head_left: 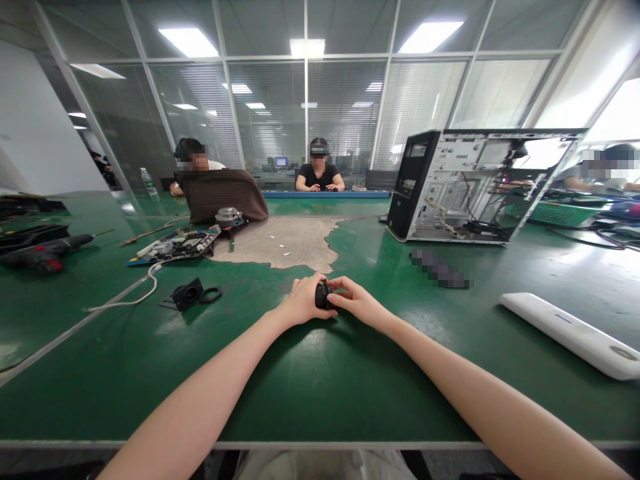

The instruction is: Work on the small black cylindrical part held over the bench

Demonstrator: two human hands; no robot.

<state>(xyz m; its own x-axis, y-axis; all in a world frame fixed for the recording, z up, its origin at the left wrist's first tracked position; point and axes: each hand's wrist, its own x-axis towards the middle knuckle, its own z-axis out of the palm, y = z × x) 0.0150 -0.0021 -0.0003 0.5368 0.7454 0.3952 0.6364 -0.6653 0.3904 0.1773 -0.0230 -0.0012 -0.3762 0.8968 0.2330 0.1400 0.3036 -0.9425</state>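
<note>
The left hand (300, 300) wraps around a small black cylindrical part (321, 297), and the right hand (357, 301) pinches its other side, both over the middle of a glossy green tabletop (320, 393). Green surface runs between the forearms to the pale front edge (350, 445). A square black bracket (187, 295) lies to the left, a long white casing (565, 333) to the right. Beyond are a worn beige patch (295, 240), an open-sided black-and-silver computer tower (445, 177) and a glass partition (345, 120). Fingers hide much of the part; a pixelated dark elongated object (440, 269) is unreadable.
</note>
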